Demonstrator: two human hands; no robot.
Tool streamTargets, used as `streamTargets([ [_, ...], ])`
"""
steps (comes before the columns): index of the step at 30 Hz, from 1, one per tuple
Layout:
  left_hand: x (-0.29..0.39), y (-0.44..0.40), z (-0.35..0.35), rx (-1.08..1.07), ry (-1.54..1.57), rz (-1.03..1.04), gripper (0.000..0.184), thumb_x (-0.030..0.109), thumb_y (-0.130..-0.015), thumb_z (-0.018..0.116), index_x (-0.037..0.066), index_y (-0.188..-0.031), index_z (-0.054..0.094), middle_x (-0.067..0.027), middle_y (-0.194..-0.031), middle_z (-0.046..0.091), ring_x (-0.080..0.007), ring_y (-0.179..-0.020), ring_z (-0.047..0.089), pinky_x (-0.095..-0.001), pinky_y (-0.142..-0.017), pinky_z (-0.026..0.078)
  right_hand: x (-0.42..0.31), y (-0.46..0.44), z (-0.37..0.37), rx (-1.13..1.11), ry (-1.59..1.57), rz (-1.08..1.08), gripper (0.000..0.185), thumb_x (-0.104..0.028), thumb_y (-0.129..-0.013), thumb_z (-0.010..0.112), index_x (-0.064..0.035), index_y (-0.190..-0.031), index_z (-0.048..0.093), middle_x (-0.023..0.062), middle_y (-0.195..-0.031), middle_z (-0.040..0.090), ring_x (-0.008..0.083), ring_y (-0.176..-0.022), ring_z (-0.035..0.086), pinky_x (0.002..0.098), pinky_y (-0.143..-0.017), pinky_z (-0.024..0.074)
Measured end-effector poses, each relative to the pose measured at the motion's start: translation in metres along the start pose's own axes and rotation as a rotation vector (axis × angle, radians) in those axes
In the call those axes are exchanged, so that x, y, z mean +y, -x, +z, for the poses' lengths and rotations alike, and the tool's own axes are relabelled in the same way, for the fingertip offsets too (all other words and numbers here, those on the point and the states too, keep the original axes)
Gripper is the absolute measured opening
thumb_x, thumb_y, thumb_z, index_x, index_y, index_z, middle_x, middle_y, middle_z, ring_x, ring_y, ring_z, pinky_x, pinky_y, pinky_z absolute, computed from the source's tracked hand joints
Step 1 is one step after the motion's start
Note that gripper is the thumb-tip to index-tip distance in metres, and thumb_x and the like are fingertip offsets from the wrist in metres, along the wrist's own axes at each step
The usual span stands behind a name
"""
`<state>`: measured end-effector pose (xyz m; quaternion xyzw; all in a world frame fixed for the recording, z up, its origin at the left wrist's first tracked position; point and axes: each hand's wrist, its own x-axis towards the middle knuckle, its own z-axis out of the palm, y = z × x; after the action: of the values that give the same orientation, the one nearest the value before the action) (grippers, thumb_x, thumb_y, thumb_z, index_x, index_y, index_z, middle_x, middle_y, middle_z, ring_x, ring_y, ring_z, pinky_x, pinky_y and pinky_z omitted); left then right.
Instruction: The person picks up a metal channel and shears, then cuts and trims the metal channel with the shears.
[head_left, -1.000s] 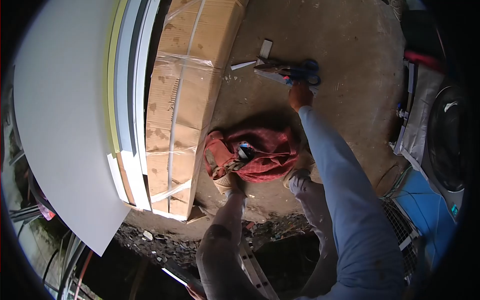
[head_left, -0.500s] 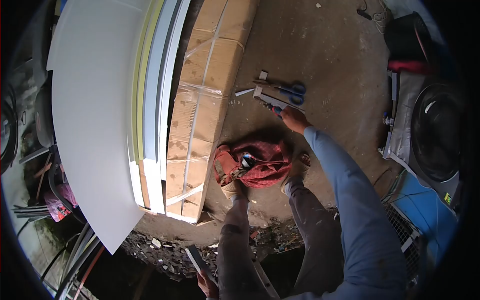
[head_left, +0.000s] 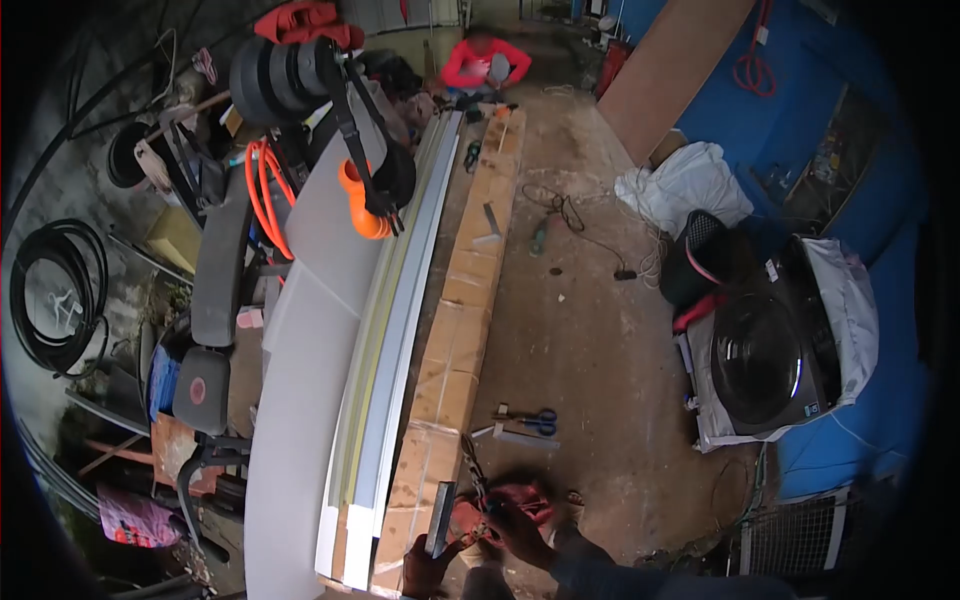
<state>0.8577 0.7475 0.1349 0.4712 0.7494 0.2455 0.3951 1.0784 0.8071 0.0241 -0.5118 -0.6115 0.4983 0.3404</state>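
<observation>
My left hand [head_left: 428,570] is closed round the lower end of a grey metal profile [head_left: 440,518], upright beside the cardboard box's near end. Just to its right, my right hand [head_left: 520,535] grips a plier-like tool [head_left: 474,470] whose jaws point up and away. Beneath the hands lies a red cloth [head_left: 530,500], partly hidden by them. Blue-handled snips [head_left: 541,421] rest on the floor beyond, next to a flat metal strip [head_left: 528,439] and small white offcuts.
A long cardboard box [head_left: 445,370] and stacked panels [head_left: 385,390] run away on the left. A person in red [head_left: 487,65] crouches at the far end. On the right are a black-topped appliance [head_left: 765,360], a dark bin [head_left: 697,265] and a white sack [head_left: 690,185]; a cable crosses the floor.
The view has lifted toward the far end of the room. My right hand has come back from the snips with the plier-like tool, near my left hand and the profile.
</observation>
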Motion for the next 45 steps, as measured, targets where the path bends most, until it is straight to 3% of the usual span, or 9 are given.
streamTargets([
  [4,0.04,-0.021,-0.035,0.002,0.106,-0.021,0.059,0.052,-0.085,0.091,0.001,-0.108,0.072,-0.0174,-0.088,0.078,-0.0303,-0.085,0.078,-0.0443,-0.076,0.059,-0.098,0.008,0.027,-0.157,0.558,-0.413,0.024,-0.025,-0.114,0.06,-0.0013,-0.117,0.061,0.0069,-0.108,0.067,0.016,-0.093,0.065,0.0374,-0.082,0.054],
  [11,0.088,-0.011,-0.112,-0.14,0.532,0.191,0.053,0.023,-0.084,0.097,-0.001,-0.123,0.07,-0.008,-0.103,0.079,-0.0147,-0.09,0.075,-0.0324,-0.08,0.063,-0.162,0.003,0.064,-0.281,-0.464,-0.116,0.028,-0.017,-0.115,0.058,-0.0005,-0.138,0.056,0.007,-0.108,0.067,0.0148,-0.104,0.067,0.0325,-0.091,0.0565],
  [15,0.08,0.0,-0.152,-0.173,0.6,0.235,0.039,0.011,-0.088,0.092,0.0,-0.119,0.07,-0.005,-0.099,0.078,-0.0138,-0.091,0.073,-0.0334,-0.082,0.061,-0.187,-0.015,0.034,-0.606,-0.397,0.001,0.036,-0.029,-0.117,0.055,-0.0021,-0.142,0.058,0.0048,-0.112,0.067,0.0134,-0.099,0.067,0.0309,-0.091,0.0573],
  [17,0.077,0.017,-0.168,-0.217,0.491,0.302,0.032,0.024,-0.101,0.082,0.002,-0.121,0.07,-0.0062,-0.105,0.077,-0.0152,-0.093,0.072,-0.0342,-0.085,0.06,-0.206,-0.011,0.025,-0.412,-0.527,0.289,0.052,-0.045,-0.117,0.05,-0.0042,-0.148,0.058,0.008,-0.12,0.068,0.0172,-0.102,0.07,0.0325,-0.094,0.0584],
  [21,0.082,0.057,-0.184,-0.43,0.768,0.169,0.026,0.008,-0.095,0.08,0.003,-0.119,0.07,-0.0087,-0.094,0.076,-0.0254,-0.091,0.074,-0.0364,-0.077,0.06,-0.225,-0.011,0.036,-0.42,-0.651,0.446,0.065,-0.059,-0.115,0.043,-0.0051,-0.149,0.058,0.0086,-0.133,0.068,0.0207,-0.113,0.069,0.0396,-0.098,0.0586],
  [25,0.071,0.071,-0.174,-0.409,0.689,0.249,0.04,0.002,-0.095,0.08,0.003,-0.133,0.067,-0.0102,-0.124,0.073,-0.0186,-0.109,0.069,-0.0379,-0.092,0.059,-0.204,-0.009,0.055,-0.557,-0.9,0.46,0.062,-0.058,-0.115,0.045,-0.0071,-0.146,0.06,0.0062,-0.134,0.068,0.0208,-0.12,0.066,0.0409,-0.097,0.0581],
  [27,0.048,0.067,-0.167,-0.45,0.788,0.306,0.044,0.005,-0.095,0.082,0.002,-0.137,0.066,-0.0108,-0.126,0.073,-0.0197,-0.111,0.069,-0.0376,-0.095,0.058,-0.209,0.001,0.049,-0.557,-0.983,0.485,0.05,-0.048,-0.114,0.057,-0.0094,-0.145,0.061,0.006,-0.126,0.07,0.0203,-0.11,0.07,0.0399,-0.092,0.0596],
  [34,0.094,0.092,-0.182,-0.419,0.73,0.22,0.053,0.006,-0.095,0.084,0.0,-0.143,0.063,-0.0094,-0.126,0.072,-0.0213,-0.114,0.068,-0.0369,-0.098,0.057,-0.257,0.037,0.041,-0.457,-0.775,0.141,0.061,-0.054,-0.117,0.043,-0.0044,-0.149,0.06,0.0109,-0.134,0.071,0.0238,-0.114,0.07,0.0461,-0.102,0.056],
  [45,0.104,0.094,-0.196,-0.441,0.769,0.207,0.034,0.009,-0.097,0.08,0.001,-0.128,0.068,-0.0062,-0.096,0.071,-0.0175,-0.077,0.069,-0.0326,-0.065,0.055,-0.271,0.035,0.031,-0.499,-0.75,0.0,0.051,-0.046,-0.118,0.046,-0.0057,-0.146,0.061,0.0095,-0.134,0.07,0.0243,-0.121,0.068,0.0435,-0.104,0.0566],
])
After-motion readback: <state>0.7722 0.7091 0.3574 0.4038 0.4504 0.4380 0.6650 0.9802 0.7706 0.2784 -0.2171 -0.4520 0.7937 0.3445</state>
